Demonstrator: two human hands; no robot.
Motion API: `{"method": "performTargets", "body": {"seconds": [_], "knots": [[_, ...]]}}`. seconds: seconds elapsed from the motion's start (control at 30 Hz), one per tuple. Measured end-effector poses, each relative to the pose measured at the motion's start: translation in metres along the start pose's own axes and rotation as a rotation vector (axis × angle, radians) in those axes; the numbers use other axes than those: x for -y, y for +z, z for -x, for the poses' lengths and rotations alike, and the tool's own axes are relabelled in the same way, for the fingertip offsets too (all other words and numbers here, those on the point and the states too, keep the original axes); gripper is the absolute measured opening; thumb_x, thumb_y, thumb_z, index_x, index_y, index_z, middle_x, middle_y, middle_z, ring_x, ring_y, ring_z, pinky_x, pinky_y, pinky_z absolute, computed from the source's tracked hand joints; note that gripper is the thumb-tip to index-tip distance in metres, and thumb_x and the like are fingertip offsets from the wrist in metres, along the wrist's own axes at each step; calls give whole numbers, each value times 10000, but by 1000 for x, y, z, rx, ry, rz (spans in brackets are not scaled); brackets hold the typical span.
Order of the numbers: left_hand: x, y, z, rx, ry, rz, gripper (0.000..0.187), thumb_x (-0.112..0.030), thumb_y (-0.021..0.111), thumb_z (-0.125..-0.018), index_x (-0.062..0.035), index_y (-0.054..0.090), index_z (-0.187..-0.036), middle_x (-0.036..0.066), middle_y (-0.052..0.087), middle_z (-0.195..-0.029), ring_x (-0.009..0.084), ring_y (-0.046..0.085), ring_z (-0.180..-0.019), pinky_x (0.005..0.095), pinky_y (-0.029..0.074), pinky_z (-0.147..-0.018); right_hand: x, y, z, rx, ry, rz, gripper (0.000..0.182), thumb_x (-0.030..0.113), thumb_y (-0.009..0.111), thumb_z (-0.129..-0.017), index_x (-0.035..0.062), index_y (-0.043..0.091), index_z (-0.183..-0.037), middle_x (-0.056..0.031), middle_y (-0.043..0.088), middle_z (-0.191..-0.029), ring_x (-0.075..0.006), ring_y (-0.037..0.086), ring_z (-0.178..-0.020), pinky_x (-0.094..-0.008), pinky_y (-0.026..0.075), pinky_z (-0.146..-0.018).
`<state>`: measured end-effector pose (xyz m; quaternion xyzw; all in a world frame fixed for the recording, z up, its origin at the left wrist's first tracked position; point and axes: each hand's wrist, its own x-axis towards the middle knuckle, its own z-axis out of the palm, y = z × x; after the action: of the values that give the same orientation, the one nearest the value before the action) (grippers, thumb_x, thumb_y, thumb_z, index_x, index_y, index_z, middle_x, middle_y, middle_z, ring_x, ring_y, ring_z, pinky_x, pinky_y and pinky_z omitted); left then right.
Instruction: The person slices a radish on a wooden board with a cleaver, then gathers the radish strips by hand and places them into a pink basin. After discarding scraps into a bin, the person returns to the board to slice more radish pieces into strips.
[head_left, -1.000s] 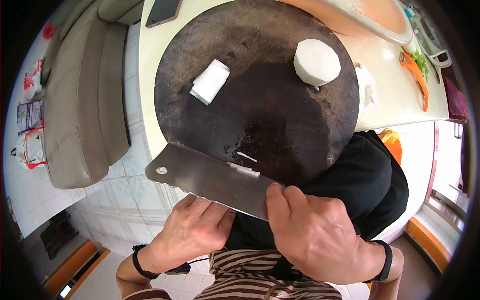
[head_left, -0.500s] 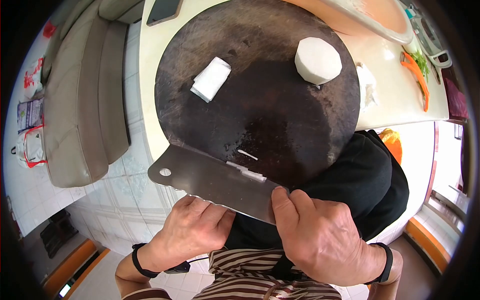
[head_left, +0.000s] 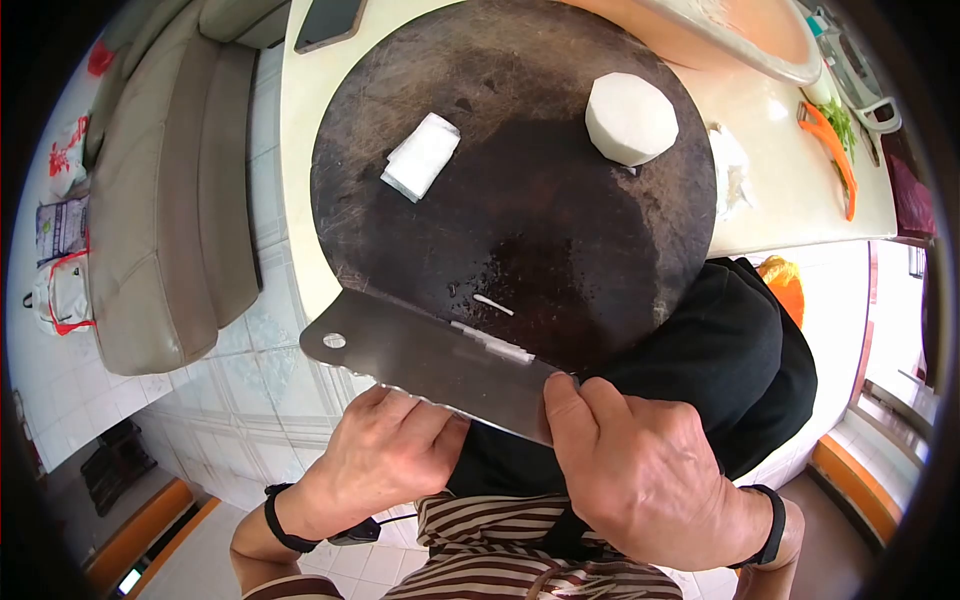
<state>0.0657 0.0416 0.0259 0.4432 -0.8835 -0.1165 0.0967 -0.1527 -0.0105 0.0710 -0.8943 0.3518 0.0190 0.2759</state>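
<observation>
My right hand (head_left: pixel 640 470) is closed round the handle end of a wide cleaver (head_left: pixel 420 350), its thumb and forefinger against the blade. The blade lies across the near edge of a round dark chopping board (head_left: pixel 520 200). My left hand (head_left: pixel 400 440) is curled at the blade's near edge; its fingertips and anything they hold are hidden by the cleaver. Thin white strips (head_left: pixel 492 342) lie along the blade's far side. A single white sliver (head_left: pixel 493 304) is just beyond them. Further up the board lie a stack of white slices (head_left: pixel 421 157) and a thick, many-sided white vegetable chunk (head_left: pixel 631 118).
An orange basin (head_left: pixel 740 40) stands at the back right. An orange peeler (head_left: pixel 832 145), greens (head_left: pixel 838 125) and white scraps (head_left: pixel 732 170) are on the table's right side. A phone (head_left: pixel 328 22) lies at the back left. Beyond the table is a grey sofa (head_left: pixel 170 220).
The cleaver's far end has shifted slightly to the right. The strips along the blade show as a slightly longer row. Both hands keep almost the same places.
</observation>
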Motion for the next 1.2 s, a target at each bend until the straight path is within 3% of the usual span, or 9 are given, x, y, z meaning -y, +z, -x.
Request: {"method": "performTargets", "body": {"seconds": [0.27,0.43,0.47,0.6,0.67,0.83,1.0,1.07,1.2], "knots": [[0,-3,-3,8,24,3,228,-22,694,-613,34,727,-832,121,650,-1023,256,602,-1002,318,593,-699,2,5,-16,44,-11,45,308,45,610,-800,-107,551,-1062,-121,529,-743,-236,603,-564,-334,466,-477],[6,6,-14,-127,52,-43,290,18,693,-644,106,699,-921,162,654,-1083,274,621,-1022,307,599,-710,-15,3,-18,-133,105,-114,159,14,598,-841,-36,592,-992,-147,601,-755,-321,624,-629,-382,487,-548],[7,6,-17,-141,42,-33,295,22,689,-652,105,698,-935,160,654,-1078,271,620,-1018,309,596,-717,-18,4,-17,-194,55,-99,188,-40,611,-662,-18,503,-814,-162,559,-711,-325,619,-579,-387,503,-520],[7,12,-30,-208,40,4,304,23,682,-673,105,690,-966,155,650,-1082,271,612,-1022,319,588,-741,-23,2,-10,-203,69,-84,190,-43,604,-663,-19,495,-817,-158,551,-700,-320,608,-566,-385,487,-506],[5,15,-30,-200,31,-3,290,23,680,-685,105,690,-963,153,647,-1096,271,608,-1037,322,587,-754,-21,-2,-7,-143,162,-75,175,-23,620,-821,-37,596,-993,-156,610,-768,-345,611,-634,-392,482,-556],[-3,12,-25,-131,-49,9,242,24,676,-705,96,693,-936,141,641,-1074,269,600,-1048,326,585,-763,-16,-9,2,-138,108,-73,226,-35,634,-795,-50,589,-1015,-141,566,-739,-312,608,-608,-371,465,-517],[-1,6,-19,-22,-2,25,166,-10,701,-689,62,691,-839,84,594,-908,239,586,-882,331,569,-682,-16,-7,11,-79,55,10,341,-48,650,-746,-85,577,-1078,-124,522,-714,-264,597,-577,-347,451,-485],[-1,6,-20,-37,-10,38,144,-12,702,-690,54,687,-817,79,590,-900,234,581,-869,331,565,-675,-20,-1,11,-116,-23,127,257,42,627,-677,-65,563,-902,-81,514,-710,-151,581,-531,-272,448,-429],[-1,7,-20,-53,-45,59,112,-1,697,-678,43,676,-779,75,589,-893,233,581,-880,329,565,-676,-14,-4,9,-67,7,92,432,-25,635,-680,-136,545,-1088,-121,503,-733,-245,580,-561,-337,460,-485]]}}
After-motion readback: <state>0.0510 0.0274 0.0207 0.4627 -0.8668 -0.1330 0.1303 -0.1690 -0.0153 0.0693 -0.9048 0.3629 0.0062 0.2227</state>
